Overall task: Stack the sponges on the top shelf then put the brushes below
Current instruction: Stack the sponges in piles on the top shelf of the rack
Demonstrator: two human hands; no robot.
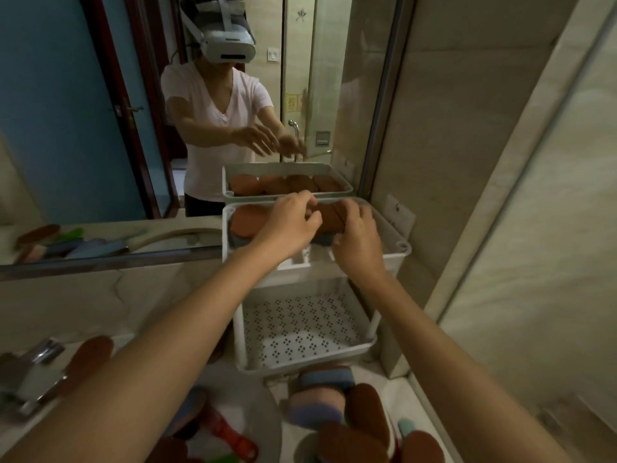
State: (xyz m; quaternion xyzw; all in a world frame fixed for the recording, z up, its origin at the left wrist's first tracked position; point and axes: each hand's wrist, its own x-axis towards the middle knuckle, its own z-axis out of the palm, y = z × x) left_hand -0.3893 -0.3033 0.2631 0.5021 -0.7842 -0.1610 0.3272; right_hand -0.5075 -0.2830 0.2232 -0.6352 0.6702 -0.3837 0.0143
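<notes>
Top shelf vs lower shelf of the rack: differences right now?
The top shelf holds brown sponges; lower shelf holds nothing. The left hand and right hand grip sponges in the top shelf; neither touches the lower shelf. Lower shelf's perforated floor shows; top shelf's is mostly hidden. Both are white trays.

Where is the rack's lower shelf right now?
Head view, centre: the lower shelf sits directly beneath the top shelf, just beyond the loose sponges.

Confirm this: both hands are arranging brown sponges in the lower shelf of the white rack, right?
Not the lower shelf. The head view shows the left hand and right hand on brown sponges in the top shelf of the white rack.
</notes>
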